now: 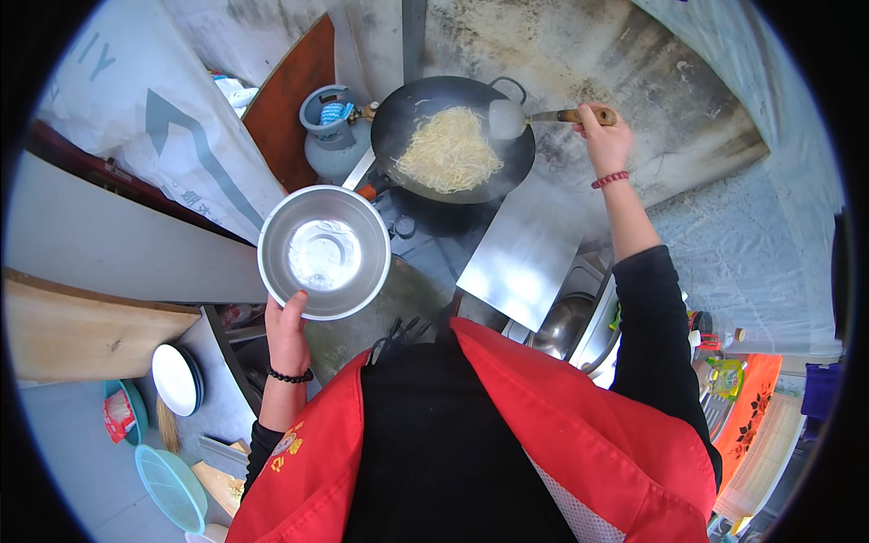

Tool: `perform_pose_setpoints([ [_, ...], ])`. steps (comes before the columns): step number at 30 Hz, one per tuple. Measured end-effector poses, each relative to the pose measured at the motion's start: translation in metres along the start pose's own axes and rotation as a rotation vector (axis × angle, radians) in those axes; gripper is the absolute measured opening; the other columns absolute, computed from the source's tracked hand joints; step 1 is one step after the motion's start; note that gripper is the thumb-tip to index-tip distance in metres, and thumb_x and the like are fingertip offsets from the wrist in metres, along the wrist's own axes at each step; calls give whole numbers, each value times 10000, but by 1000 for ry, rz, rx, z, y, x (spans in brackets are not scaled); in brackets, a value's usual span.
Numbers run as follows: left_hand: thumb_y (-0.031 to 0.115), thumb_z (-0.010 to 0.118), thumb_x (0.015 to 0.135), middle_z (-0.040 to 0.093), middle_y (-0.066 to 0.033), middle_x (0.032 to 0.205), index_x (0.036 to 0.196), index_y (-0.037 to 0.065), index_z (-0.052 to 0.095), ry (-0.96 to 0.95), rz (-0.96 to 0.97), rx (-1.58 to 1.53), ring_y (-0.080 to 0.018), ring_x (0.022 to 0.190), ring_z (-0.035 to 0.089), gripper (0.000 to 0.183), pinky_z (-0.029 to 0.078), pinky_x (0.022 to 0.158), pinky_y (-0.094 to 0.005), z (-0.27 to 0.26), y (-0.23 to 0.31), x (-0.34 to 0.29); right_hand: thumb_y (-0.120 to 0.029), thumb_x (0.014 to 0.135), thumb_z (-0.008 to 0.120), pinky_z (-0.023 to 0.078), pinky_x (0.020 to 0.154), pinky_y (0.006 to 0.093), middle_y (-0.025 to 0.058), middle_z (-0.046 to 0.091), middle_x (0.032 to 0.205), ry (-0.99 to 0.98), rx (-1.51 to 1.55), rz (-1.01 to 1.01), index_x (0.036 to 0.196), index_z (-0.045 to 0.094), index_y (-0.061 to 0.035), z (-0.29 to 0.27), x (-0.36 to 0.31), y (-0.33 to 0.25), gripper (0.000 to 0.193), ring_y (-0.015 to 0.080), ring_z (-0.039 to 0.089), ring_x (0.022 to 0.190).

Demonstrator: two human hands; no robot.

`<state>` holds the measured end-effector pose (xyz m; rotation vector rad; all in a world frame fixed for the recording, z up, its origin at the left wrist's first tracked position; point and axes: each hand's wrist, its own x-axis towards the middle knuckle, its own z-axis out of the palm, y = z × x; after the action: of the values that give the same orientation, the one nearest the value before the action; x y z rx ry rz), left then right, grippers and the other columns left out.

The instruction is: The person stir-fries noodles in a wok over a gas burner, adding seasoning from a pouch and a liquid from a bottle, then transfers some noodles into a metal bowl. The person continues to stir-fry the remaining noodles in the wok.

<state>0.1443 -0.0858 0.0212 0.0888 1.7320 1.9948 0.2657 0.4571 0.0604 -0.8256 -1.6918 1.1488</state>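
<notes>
My left hand (pixel 287 330) grips the rim of a shiny metal basin (pixel 324 253), thumb over the near edge. Nothing shows inside the basin, which is held just left of and nearer than a dark wok (pixel 511 163). A heap of pale, thin shreds (pixel 450 149) lies in the middle of the wok; their exact kind I cannot tell. In my right hand (pixel 605 140) is the wooden handle of a wok spatula (pixel 509 119). Its broad metal blade is over the right side of the wok, beside the shreds.
A grey gas cylinder (pixel 337 145) stands left of the wok. To the wok's near right is a flat metal sheet (pixel 525 253), with a metal bowl (pixel 563 330) partly beneath it. Plates (pixel 176 380) and a teal basket (pixel 170 489) sit at the lower left. Bottles (pixel 720 339) stand at right.
</notes>
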Motion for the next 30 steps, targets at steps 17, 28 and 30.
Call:
perform_pose_setpoints([
  [17,186,602,961,626,-89,1214,1424,1,484,-171,14,311,-132,972,619,512,504,785,-256,29,-4,14,-124,912,716,587,526,269,179,729,929,244,322,405,1050,638,51,-8,-35,36,237,251,742,669],
  [28,180,555,953,653,-99,1178,1472,21,463,-146,156,401,-137,889,649,550,525,701,-261,36,-17,29,-103,931,710,564,525,257,153,726,883,262,362,359,1054,670,44,-9,-52,38,197,215,726,628],
  [30,190,551,958,656,-99,1177,1470,23,466,-138,95,367,-144,868,659,545,528,682,-265,36,-15,29,-106,931,711,563,518,258,154,725,872,231,332,319,1047,667,42,-8,-51,38,193,211,724,623],
])
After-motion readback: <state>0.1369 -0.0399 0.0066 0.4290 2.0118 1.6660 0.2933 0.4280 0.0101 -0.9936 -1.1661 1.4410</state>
